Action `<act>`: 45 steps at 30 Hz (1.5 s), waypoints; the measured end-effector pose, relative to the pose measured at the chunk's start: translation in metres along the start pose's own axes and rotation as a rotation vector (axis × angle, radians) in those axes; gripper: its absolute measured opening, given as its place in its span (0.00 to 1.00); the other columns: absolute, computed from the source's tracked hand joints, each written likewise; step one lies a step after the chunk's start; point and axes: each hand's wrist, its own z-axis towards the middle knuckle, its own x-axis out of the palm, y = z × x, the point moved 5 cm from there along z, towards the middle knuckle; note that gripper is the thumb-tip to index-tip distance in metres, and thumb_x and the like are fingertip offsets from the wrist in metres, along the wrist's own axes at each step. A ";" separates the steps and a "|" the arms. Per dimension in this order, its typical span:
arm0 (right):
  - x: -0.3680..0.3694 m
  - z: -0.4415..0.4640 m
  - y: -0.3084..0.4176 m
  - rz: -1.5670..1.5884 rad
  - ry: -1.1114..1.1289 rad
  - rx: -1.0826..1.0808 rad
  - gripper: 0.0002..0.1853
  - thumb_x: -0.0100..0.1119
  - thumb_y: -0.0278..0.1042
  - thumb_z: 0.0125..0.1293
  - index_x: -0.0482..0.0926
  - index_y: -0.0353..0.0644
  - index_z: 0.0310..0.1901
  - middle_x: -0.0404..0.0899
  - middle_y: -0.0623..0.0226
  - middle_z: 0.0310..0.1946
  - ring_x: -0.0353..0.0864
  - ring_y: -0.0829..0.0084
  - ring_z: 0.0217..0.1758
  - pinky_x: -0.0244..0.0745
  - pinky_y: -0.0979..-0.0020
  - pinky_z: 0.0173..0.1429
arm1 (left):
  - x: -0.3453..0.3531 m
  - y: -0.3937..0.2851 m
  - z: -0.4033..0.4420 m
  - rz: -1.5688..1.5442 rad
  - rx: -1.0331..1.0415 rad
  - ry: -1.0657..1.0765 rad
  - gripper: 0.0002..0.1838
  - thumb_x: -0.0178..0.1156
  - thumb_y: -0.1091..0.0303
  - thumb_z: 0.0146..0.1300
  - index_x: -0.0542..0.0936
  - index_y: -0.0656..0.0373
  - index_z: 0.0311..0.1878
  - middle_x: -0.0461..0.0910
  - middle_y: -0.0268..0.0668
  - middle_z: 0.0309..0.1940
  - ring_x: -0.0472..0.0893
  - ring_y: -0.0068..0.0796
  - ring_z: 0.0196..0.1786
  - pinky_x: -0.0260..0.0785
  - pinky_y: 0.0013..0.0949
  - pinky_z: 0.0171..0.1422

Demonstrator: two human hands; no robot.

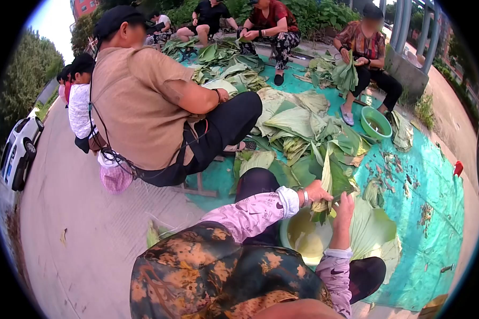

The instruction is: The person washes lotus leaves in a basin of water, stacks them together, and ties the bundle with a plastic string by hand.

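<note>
My left hand [316, 192] is closed around the lower end of a folded lotus leaf [327, 173], whose pale and green blades point upward. Close beside it, my right hand [344, 211] has its fingers pinched at the same leaf's base. Directly below both hands stands a pale basin [307, 239] with yellowish liquid or residue in it, partly hidden by my right arm. Large pale-green lotus leaves [371, 226] lie flat to the right of the basin. A heap of folded lotus leaves [295, 119] spreads out in front of me.
A teal tarp [410, 250] covers the ground, with dry leaf scraps on its right side. A person in a tan shirt [138, 95] sits close on my left. Opposite, another person [370, 53] handles a leaf near a green basin [376, 123]. Others sit farther back.
</note>
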 end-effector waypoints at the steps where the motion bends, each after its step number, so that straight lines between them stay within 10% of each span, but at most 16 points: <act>1: 0.003 0.000 -0.003 0.030 -0.032 0.008 0.09 0.51 0.38 0.59 0.69 0.44 0.37 0.67 0.71 0.31 0.67 0.78 0.36 0.67 0.69 0.39 | -0.003 0.000 -0.004 0.037 -0.028 -0.038 0.20 0.66 0.75 0.38 0.76 0.69 0.38 0.78 0.38 0.26 0.76 0.27 0.24 0.69 0.29 0.27; 10: 0.016 0.005 -0.025 -0.498 0.030 -0.246 0.07 0.51 0.30 0.57 0.72 0.35 0.31 0.71 0.70 0.25 0.65 0.78 0.29 0.63 0.73 0.34 | -0.015 0.015 -0.034 0.176 -0.088 -0.179 0.17 0.63 0.78 0.33 0.76 0.67 0.33 0.76 0.37 0.22 0.75 0.27 0.22 0.68 0.31 0.23; 20: -0.051 0.014 0.022 0.155 -0.242 -0.219 0.18 0.46 0.29 0.64 0.68 0.34 0.55 0.73 0.64 0.46 0.71 0.76 0.45 0.65 0.76 0.49 | -0.054 -0.011 -0.030 -0.338 -0.003 -0.335 0.07 0.63 0.82 0.35 0.73 0.67 0.20 0.74 0.37 0.16 0.73 0.28 0.16 0.66 0.30 0.20; 29: -0.029 -0.022 0.047 -0.583 -0.402 -0.877 0.14 0.44 0.25 0.64 0.72 0.37 0.51 0.76 0.58 0.43 0.74 0.63 0.47 0.66 0.68 0.53 | -0.092 -0.099 -0.009 -0.472 0.206 -0.302 0.11 0.58 0.87 0.42 0.76 0.69 0.33 0.78 0.41 0.25 0.79 0.32 0.26 0.74 0.34 0.32; 40: -0.038 -0.038 -0.193 -1.346 0.333 -0.407 0.21 0.47 0.24 0.51 0.68 0.42 0.50 0.71 0.55 0.41 0.73 0.54 0.42 0.69 0.56 0.43 | -0.093 -0.103 -0.011 -0.529 0.163 -0.302 0.14 0.57 0.88 0.43 0.76 0.69 0.36 0.78 0.42 0.28 0.80 0.34 0.30 0.75 0.38 0.35; 45: -0.049 -0.041 -0.224 -1.446 0.331 -0.372 0.25 0.50 0.25 0.49 0.67 0.41 0.53 0.68 0.54 0.45 0.72 0.53 0.44 0.68 0.57 0.45 | -0.091 -0.088 -0.008 -0.554 0.093 -0.269 0.15 0.57 0.88 0.43 0.75 0.68 0.37 0.78 0.42 0.30 0.80 0.34 0.31 0.76 0.38 0.37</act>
